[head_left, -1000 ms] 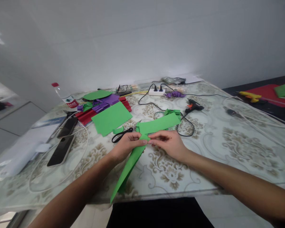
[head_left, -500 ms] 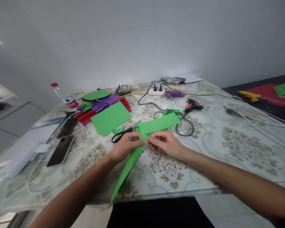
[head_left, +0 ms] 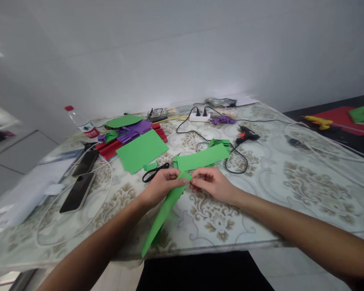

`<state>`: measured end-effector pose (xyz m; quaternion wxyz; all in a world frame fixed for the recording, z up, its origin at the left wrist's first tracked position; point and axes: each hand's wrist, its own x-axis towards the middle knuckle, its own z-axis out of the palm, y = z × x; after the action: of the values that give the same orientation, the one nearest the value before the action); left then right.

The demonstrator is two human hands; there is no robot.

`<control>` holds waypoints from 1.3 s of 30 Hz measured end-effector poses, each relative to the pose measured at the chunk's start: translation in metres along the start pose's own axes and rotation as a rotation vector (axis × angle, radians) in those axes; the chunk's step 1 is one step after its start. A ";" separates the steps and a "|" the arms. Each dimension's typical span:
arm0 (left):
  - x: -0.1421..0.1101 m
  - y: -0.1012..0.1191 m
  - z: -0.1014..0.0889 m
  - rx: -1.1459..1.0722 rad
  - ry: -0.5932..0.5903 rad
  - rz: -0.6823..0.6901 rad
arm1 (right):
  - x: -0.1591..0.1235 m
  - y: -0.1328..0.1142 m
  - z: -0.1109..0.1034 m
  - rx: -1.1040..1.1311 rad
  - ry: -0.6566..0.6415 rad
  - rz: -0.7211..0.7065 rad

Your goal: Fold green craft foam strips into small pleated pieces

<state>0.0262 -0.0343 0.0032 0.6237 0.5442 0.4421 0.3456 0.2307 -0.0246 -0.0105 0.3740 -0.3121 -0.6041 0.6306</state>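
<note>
Between thumb and fingers, my left hand [head_left: 166,185] pinches the upper end of a folded green paper strip [head_left: 164,216]. The strip slants down toward me, its lower end near the table's front edge. My right hand [head_left: 210,184] is closed at the strip's top corner, thumb and fingertips pressed together on it. Just beyond both hands lies another green paper strip [head_left: 203,157], with cut, curled pieces at its ends. Black-handled scissors [head_left: 153,173] rest left of that strip, their blades partly hidden under it.
Green sheet [head_left: 142,151], purple and red paper pieces lie at the back left. Two phones [head_left: 78,193] and a bottle [head_left: 86,126] stand or lie leftward. A black glue gun [head_left: 246,134], its cord and a power strip [head_left: 199,117] are behind; a yellow glue gun [head_left: 320,122] sits far right.
The green strip's top corner now shows slightly more between my hands, and my right fingertips have shifted a little right. Everything else looks the same.
</note>
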 end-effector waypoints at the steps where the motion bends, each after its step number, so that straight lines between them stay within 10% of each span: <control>1: 0.000 0.000 0.000 0.008 -0.004 0.008 | 0.000 -0.001 0.000 0.005 -0.007 0.000; 39: 0.001 -0.001 0.000 -0.001 0.081 0.031 | 0.000 -0.001 0.001 -0.153 0.008 -0.038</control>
<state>0.0267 -0.0338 0.0023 0.6000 0.5363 0.4585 0.3771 0.2300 -0.0256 -0.0097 0.3633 -0.3308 -0.6547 0.5744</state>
